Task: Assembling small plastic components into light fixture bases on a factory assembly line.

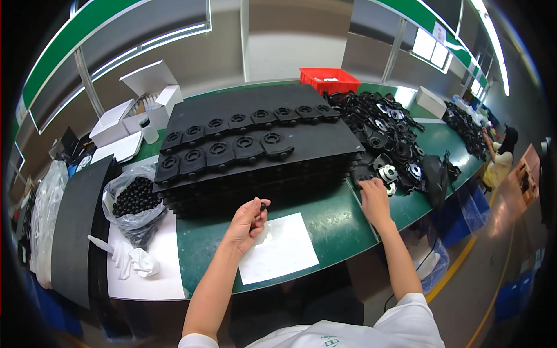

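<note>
My left hand (246, 225) is closed above a white sheet of paper (279, 248), pinching a small round black piece (263, 207) between thumb and fingers. The piece resembles the black balls (136, 197) in a clear plastic bag to the left. At the near edge of a heap of black plastic parts (380, 124), my right hand (376, 200) has its fingers closed on a black plastic part (363, 173), which they partly hide. Two rows of black moulded parts with ring-shaped centres (218, 148) lie on a stack of black sheets (319, 139) in front of me.
The green table (331, 232) holds a red bin (329, 80) at the back and white boxes (152, 104) at the back left. White gloves (132, 260) lie beside the ball bag. More black sheets (75, 226) stand farther left. Another person (502, 153) sits at the far right.
</note>
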Available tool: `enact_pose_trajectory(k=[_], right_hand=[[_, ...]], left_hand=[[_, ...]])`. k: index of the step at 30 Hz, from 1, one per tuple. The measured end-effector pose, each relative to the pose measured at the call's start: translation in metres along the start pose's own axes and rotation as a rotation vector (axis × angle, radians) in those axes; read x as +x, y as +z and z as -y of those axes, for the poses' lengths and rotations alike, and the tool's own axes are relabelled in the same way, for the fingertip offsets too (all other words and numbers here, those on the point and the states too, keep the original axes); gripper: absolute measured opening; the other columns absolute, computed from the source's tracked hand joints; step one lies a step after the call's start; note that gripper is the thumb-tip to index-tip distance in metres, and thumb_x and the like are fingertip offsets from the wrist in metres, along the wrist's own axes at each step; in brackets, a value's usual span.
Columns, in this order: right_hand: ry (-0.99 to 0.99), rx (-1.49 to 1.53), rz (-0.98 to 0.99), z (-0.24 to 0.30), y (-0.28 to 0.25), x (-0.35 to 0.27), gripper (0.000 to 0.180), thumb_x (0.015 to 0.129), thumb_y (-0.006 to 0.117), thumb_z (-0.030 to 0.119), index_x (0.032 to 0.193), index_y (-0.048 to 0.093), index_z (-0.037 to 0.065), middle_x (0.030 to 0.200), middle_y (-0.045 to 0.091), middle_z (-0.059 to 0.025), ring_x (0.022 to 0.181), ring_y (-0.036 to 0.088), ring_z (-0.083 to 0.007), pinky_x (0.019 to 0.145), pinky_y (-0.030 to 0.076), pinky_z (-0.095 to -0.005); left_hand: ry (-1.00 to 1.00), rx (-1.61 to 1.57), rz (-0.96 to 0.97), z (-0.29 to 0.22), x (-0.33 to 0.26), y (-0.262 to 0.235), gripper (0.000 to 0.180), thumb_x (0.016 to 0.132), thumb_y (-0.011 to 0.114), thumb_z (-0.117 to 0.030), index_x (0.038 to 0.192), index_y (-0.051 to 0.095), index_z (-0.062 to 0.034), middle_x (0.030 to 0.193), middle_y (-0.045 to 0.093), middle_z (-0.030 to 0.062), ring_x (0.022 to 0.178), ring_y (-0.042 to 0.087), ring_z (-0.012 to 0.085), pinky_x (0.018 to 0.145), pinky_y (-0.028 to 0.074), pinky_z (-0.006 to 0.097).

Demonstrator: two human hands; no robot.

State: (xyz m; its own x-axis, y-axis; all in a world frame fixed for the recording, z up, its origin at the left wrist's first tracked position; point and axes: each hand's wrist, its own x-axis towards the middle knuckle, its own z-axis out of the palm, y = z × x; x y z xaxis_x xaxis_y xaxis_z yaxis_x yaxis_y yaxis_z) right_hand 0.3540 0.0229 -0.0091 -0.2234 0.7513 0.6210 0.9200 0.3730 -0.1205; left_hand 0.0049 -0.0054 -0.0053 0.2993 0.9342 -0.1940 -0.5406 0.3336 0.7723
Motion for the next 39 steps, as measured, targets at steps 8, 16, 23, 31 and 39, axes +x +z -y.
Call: enact_pose_trajectory(k=[8,16,23,31,39], right_hand=[[0.076,0.291,0.224,0.065,-0.041,-0.016,0.013,0.074,0.061,0.001,0.086,0.065,0.004,0.078,0.062,-0.009,0.084,0.054,-0.028,0.074,0.044,-0.0387],[-0.125,0.207,0.599,0.057,-0.06,0.005,0.051,0.065,0.063,-0.009,0.113,0.057,0.006,0.111,0.056,-0.0084,0.102,0.046,-0.0296,0.089,0.044,-0.0358],[-0.127,0.08,0.699,0.073,-0.086,0.02,0.022,0.063,0.071,0.002,0.084,0.066,0.004,0.087,0.063,-0.0094,0.083,0.056,-0.0282,0.075,0.047,-0.0362],[0.389,1.212,0.426,0.146,-0.022,-0.005,0.019,0.083,0.06,0.001,0.102,0.057,0.0,0.08,0.061,-0.0033,0.069,0.055,-0.0082,0.062,0.046,-0.0222],[0.449,1.27,0.407,0.175,0.022,-0.029,0.016,0.084,0.058,0.004,0.099,0.056,-0.001,0.088,0.061,-0.0063,0.075,0.056,-0.0081,0.065,0.045,-0.0216]], left_hand=[[0.041,-0.075,0.021,-0.002,-0.002,0.003,0.024,0.087,0.06,-0.018,0.108,0.056,-0.0073,0.08,0.053,0.0009,0.056,0.04,0.0031,0.039,0.025,0.015],[0.085,-0.047,0.133,0.002,0.0,-0.006,0.026,0.081,0.063,-0.002,0.106,0.058,-0.0077,0.083,0.056,0.0005,0.057,0.038,0.0025,0.04,0.024,0.015],[0.076,0.008,0.099,0.0,-0.001,0.0,0.027,0.081,0.065,-0.006,0.107,0.059,-0.0054,0.08,0.058,-0.0011,0.056,0.039,0.0013,0.042,0.026,0.015],[0.066,-0.042,0.091,0.001,0.002,-0.003,0.026,0.085,0.06,-0.007,0.111,0.058,-0.0059,0.096,0.059,0.0029,0.06,0.037,0.0029,0.041,0.025,0.014],[0.103,-0.049,0.085,-0.001,0.001,-0.005,0.028,0.085,0.062,-0.012,0.111,0.058,-0.005,0.093,0.058,0.0016,0.058,0.039,0.0025,0.041,0.025,0.014]])
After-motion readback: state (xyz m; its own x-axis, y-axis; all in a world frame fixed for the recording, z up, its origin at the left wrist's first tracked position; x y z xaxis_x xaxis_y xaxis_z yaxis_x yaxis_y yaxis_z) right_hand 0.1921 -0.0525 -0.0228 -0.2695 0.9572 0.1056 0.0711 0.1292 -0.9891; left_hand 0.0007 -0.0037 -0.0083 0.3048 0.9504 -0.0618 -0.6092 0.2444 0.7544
